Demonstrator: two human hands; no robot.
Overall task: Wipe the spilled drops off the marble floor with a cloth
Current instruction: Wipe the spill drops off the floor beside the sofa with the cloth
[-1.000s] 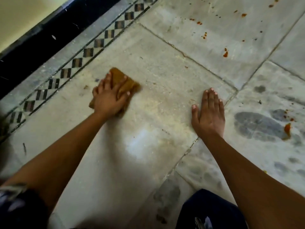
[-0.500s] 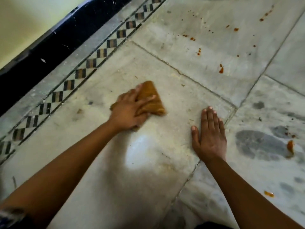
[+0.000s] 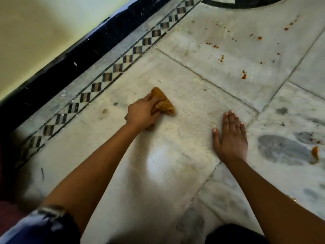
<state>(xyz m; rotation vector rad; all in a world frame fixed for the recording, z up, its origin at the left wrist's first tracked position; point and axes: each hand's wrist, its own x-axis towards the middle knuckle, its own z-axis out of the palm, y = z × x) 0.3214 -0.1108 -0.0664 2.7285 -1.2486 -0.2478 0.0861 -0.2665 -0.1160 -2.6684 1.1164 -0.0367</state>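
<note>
One crumpled orange-brown cloth (image 3: 163, 104) sits on the grey-white marble floor (image 3: 193, 85), bunched under the curled fingers of the left hand (image 3: 142, 112). Flat on the floor, fingers straight and together: the right hand (image 3: 230, 138), well apart from the cloth. On the far slab, orange-red spilled drops (image 3: 244, 76), many too small to count. One larger orange blob (image 3: 315, 152) lies near the right edge.

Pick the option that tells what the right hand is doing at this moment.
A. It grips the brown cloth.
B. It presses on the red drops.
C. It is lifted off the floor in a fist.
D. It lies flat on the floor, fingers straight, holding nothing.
D: the right hand lies flat on the marble floor with straight fingers, while the left hand grips the cloth; the red drops lie farther off, untouched.
</note>
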